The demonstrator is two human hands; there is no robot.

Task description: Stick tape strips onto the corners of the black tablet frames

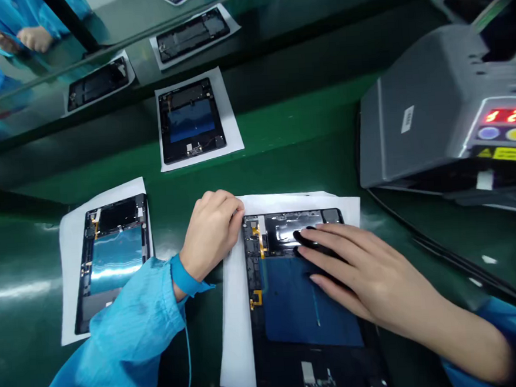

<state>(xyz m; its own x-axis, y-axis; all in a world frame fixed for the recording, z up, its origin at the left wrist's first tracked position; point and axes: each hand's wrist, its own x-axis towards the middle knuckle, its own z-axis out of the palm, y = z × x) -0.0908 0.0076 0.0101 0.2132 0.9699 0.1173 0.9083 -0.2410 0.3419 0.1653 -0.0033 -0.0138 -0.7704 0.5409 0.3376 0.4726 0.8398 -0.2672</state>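
An opened tablet [310,302], its inner parts and blue-covered battery showing, lies on white paper sheets [239,336] in front of me. My left hand [212,232], with a blue wrist strap [186,275], is closed at the tablet's upper left corner, over the paper's edge. Its fingertips are hidden, so what it pinches, if anything, cannot be made out. My right hand [356,269] is open, palm down, with fingers apart. Its fingertips, which look dark, touch or hover just over the shiny black upper part of the tablet.
Another opened tablet [117,262] lies on paper at left, and one [191,121] farther back. A grey machine [424,111] with a red display stands at right, a black cable [420,241] below it. A glossy panel behind shows tablets and a person's hands [35,39].
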